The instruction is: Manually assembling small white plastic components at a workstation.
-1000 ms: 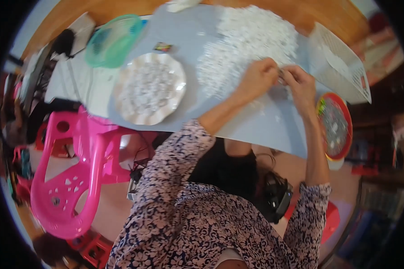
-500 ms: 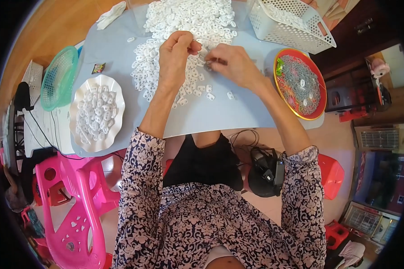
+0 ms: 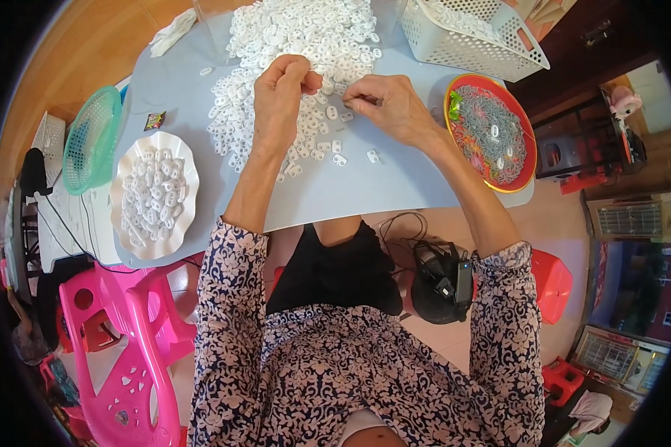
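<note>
Grey plastic sheeting covers my bench point(image 3: 365, 186). Above it my left hand point(image 3: 279, 93) has its fingers pinched together on a small white plastic piece point(image 3: 306, 71); my right hand point(image 3: 388, 104) fingers are closed, though I cannot tell on what. Just beyond both fingers lies the heap of small white plastic pieces point(image 3: 306, 37). Right of them sits a round red tray point(image 3: 490, 130).

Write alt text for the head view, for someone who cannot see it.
Seen from above, a person's left hand and right hand pinch small white plastic pieces over a heap of them on a grey table. A white plate of pieces lies to the left, a red dish to the right, and a white basket beyond.
</note>
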### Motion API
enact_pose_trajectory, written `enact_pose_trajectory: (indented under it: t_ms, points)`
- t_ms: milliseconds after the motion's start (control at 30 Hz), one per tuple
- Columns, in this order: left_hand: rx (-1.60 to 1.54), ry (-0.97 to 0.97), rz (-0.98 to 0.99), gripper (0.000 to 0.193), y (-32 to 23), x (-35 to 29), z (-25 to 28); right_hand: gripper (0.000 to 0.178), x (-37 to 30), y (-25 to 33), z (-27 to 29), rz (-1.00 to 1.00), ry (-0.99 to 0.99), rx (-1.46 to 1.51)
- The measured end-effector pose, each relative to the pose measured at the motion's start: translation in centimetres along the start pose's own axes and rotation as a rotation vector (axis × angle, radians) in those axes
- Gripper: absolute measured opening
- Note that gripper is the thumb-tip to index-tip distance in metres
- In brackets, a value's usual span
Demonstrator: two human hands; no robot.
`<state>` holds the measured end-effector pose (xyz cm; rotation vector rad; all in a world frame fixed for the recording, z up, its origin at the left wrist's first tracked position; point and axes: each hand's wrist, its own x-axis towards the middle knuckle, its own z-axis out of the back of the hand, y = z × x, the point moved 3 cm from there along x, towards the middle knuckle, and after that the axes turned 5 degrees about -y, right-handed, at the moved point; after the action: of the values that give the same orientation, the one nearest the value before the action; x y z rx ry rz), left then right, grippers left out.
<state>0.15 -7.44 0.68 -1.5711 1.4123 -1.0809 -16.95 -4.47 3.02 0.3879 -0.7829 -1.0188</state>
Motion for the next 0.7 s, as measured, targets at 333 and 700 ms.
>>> enact_pose_trajectory:
  t_ms: [333,700]
  points:
    - [0.029,0.001,0.03,0.016,0.2,-0.1,-0.3,0.011,-0.4,1.3,-0.4,0.034,0.141,-0.039]
    - [0.067,-0.018,0.046,0.017,0.2,-0.3,-0.3,0.007,-2.0,3.1,-2.2,0.219,0.271,-0.408]
